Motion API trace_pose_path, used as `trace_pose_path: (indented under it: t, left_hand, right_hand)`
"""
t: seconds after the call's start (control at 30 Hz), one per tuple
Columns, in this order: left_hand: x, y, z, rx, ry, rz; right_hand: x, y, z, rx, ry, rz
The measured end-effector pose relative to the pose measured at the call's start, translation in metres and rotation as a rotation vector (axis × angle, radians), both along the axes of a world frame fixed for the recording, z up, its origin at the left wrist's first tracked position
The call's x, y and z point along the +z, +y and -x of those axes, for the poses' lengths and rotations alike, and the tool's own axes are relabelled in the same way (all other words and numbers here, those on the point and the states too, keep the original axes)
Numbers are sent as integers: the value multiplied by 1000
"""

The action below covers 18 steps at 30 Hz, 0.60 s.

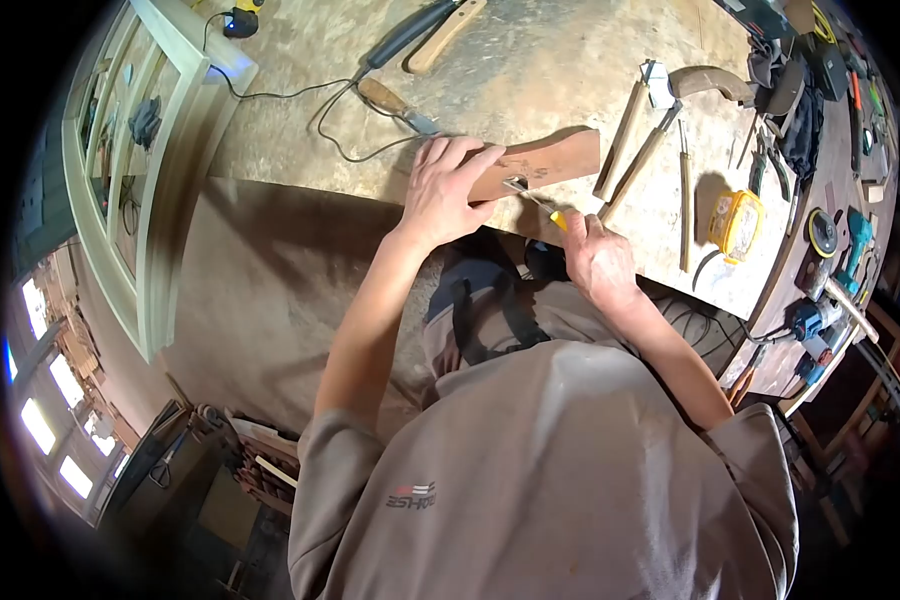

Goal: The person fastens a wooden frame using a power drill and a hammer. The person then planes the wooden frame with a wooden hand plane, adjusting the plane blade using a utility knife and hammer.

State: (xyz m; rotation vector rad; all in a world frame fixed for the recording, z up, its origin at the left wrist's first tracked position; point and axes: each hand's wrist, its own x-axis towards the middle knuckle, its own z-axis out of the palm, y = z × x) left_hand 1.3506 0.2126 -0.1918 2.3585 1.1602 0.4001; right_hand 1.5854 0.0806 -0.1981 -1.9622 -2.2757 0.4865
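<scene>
My left hand is wrapped over the left end of a reddish-brown wooden piece with a curved edge, holding it at the bench's front edge. A small dark hole shows in the side of the piece facing me. My right hand is closed around a yellow-handled tool with a thin metal shaft. The shaft points up and left, and its tip is at the hole; whether it is a screwdriver or a file I cannot tell. Just behind my left hand lies a wooden-handled putty knife.
The worn workbench carries a hammer, several other wooden-handled tools and a yellow-rimmed tub. A black cable crosses its left half. A pale wooden frame stands at left. Power tools crowd a side table at right.
</scene>
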Motion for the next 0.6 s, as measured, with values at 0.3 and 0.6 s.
trace_pose_path:
  t: [0.3,0.6]
  left_hand:
    - [4,0,-2,26,56,-17]
    - [3,-17,-4,58,93,-11]
  right_hand:
    - [6,2,15,1,-249,52]
    - [-7,13,1,212,-360,20]
